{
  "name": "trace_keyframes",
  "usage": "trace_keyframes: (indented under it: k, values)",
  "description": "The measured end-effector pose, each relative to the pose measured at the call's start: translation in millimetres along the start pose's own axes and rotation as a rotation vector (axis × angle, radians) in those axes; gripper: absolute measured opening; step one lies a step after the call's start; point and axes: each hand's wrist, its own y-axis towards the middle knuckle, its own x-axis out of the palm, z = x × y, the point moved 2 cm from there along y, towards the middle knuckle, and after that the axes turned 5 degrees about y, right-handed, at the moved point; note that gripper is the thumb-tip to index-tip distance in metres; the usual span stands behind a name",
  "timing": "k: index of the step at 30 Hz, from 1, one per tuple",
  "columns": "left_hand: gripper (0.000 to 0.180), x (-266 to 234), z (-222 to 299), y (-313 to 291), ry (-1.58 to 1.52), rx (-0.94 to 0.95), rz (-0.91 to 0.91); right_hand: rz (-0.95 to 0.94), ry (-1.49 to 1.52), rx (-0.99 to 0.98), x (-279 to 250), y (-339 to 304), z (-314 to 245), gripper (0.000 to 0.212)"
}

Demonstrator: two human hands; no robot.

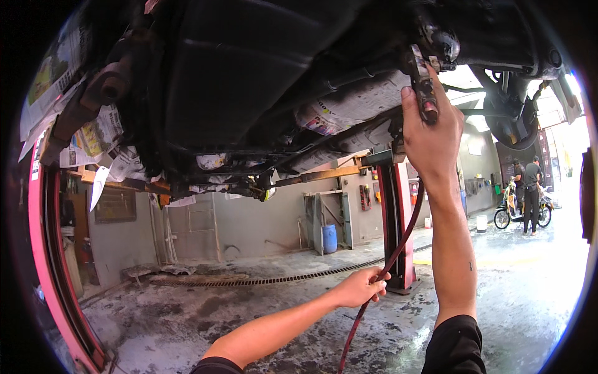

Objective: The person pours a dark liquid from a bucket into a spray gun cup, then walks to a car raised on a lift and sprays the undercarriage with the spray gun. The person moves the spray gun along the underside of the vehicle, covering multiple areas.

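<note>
My right hand (434, 134) is raised under the vehicle, its fingers wrapped round a dark, paint-smeared spray gun (423, 90) that points up at the underside. A dark red hose (408, 234) hangs down from behind that wrist. Lower down, my left hand (362, 287) is closed round the same hose, which runs on to the bottom edge. The black underbody (243, 75) fills the top of the view, glossy in places. Newspaper (324, 117) wraps a long part beside the gun, and more newspaper (99, 134) covers parts at the left.
Red lift posts (398, 230) (47, 230) stand at right and left, with a lift arm (333, 174) under the vehicle. A drain grate (293, 275) crosses the stained floor. A blue barrel (329, 238) stands by the wall. Two people (531, 193) are beside a motorbike (541, 213).
</note>
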Motion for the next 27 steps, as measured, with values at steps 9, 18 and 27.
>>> trace_keyframes:
  k: [9,18,27]
  values:
    - [0.036,-10.4,10.3,-8.0,0.017,0.026,0.012,0.021,-0.004,-0.013,-2.6,7.3,-2.3,0.046]
    - [0.036,-6.3,12.0,-13.7,0.047,0.019,-0.022,-0.036,-0.086,0.023,-3.1,8.5,-1.2,0.042]
    - [0.037,-8.5,13.0,-10.7,0.063,0.026,-0.024,0.007,-0.016,-0.023,-9.2,12.2,-4.3,0.043]
